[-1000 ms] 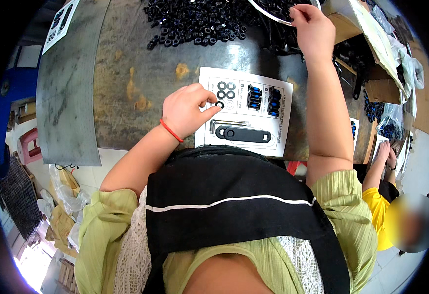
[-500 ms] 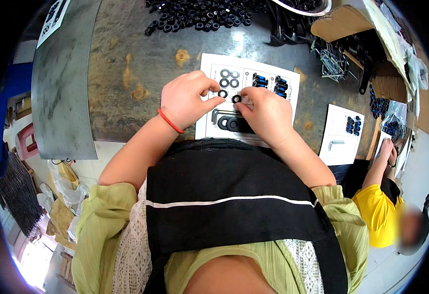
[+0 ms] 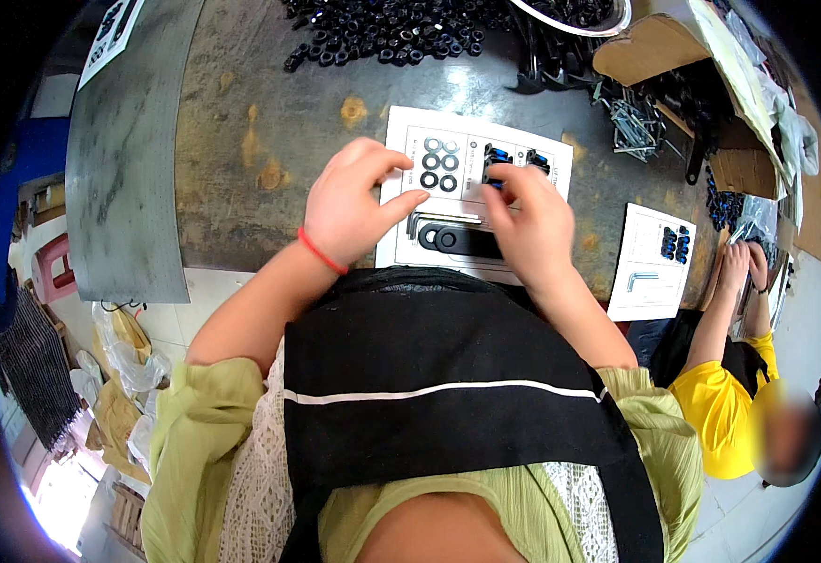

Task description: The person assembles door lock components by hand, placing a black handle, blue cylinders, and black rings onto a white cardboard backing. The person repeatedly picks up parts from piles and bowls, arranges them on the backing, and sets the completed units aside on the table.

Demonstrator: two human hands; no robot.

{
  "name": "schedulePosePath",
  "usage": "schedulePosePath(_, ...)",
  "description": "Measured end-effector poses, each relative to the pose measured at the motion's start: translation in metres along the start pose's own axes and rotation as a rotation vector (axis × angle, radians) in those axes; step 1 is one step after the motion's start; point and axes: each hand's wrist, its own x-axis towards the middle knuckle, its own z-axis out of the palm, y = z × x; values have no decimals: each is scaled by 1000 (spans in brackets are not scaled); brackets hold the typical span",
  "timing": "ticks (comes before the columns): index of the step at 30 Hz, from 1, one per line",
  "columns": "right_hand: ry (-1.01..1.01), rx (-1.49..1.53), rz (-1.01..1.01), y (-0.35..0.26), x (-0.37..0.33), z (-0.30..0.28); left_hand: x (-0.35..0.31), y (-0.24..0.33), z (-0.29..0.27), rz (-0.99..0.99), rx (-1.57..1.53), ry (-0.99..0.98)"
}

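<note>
Washers [image 3: 437,182] (six) beside left hand [image 3: 346,195]

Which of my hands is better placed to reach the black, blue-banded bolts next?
Likely right: your bare right hand partly covers the black, blue-banded bolts in this view; your bare left hand is farther away, beside the flat black rings.

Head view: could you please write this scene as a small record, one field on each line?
Left hand: open, beside the washers
Right hand: near the blue-and-black bolts; grip unclear, blurred
Washers: six, two columns of three, on the white sheet
Also on sheet: black bar, partly behind right hand
Beyond sheet: black nuts, heaped
Farther right: another person's hands
</note>
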Motion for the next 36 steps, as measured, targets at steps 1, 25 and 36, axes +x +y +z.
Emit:
schedulePosePath(1,-41,26,75,6,-4,-12,-10,4,-2,-26,-56,39)
schedulePosePath(25,-369,1140,345,67,-63,-22,-60,4,20,-367,-1382,471)
schedulePosePath(36,-693,1430,321,-18,-6,31,-103,-70,-73,-322,-1146,721)
